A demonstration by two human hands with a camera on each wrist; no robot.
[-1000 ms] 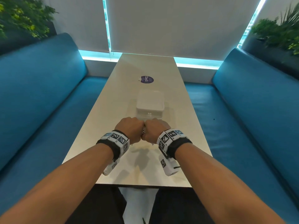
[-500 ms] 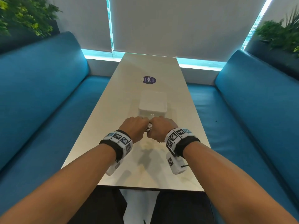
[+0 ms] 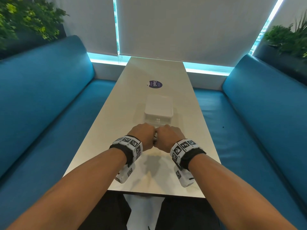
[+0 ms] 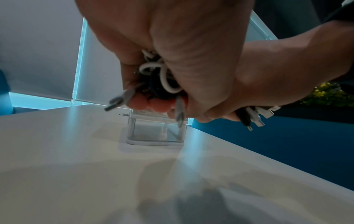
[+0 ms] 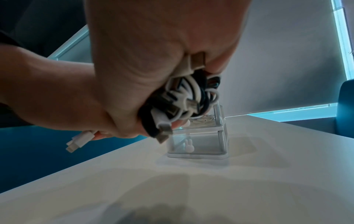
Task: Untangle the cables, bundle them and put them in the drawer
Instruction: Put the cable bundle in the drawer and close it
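Two clenched hands, left hand (image 3: 144,136) and right hand (image 3: 167,137), gripping tangled black-and-white cables (image 5: 188,97) just before closed clear plastic drawer box (image 3: 158,109); untangling, bundling, stowing outstanding.

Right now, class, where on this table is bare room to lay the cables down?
Bare table lies between the hands and the near edge, and either side of the drawer box. Crowded: both hands, left hand and right hand, clutch the cables just before the box.

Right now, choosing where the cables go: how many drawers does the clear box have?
2, stacked: upper drawer just behind the cable bundle, lower drawer beneath it. None seems hidden.
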